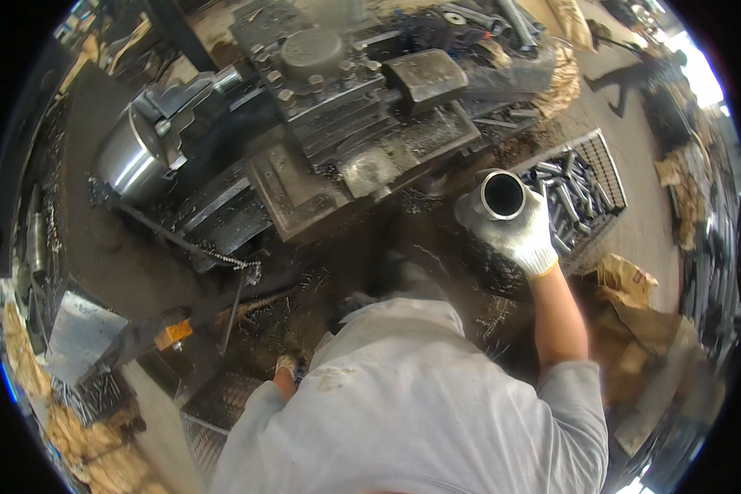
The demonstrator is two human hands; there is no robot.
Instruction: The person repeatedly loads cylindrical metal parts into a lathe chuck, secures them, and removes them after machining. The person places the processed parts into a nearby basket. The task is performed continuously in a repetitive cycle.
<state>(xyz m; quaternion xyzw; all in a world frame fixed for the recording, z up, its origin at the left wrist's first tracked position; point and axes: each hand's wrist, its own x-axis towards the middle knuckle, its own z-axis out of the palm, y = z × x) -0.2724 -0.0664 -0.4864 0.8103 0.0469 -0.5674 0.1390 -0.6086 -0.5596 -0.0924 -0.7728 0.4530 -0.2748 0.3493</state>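
Observation:
My right hand [519,235], in a white work glove, is wrapped round a short metal tube [503,195] whose round open end faces up. It is held between the lathe and a mesh crate of metal pieces, partly over the crate's near left side. Low at my left side, my left hand [287,363] shows only in part, also gloved. My body and sleeve cover much of it, and its fingers cannot be made out. A dark wire basket [214,403] lies close to it.
Ahead stands a lathe with a shiny chuck [132,156] and a bolted tool post [313,53]. The mesh crate [608,169] holds several small metal tubes. An orange block [173,334] and a metal sheet [82,336] are at left. Another person [638,78] is far right.

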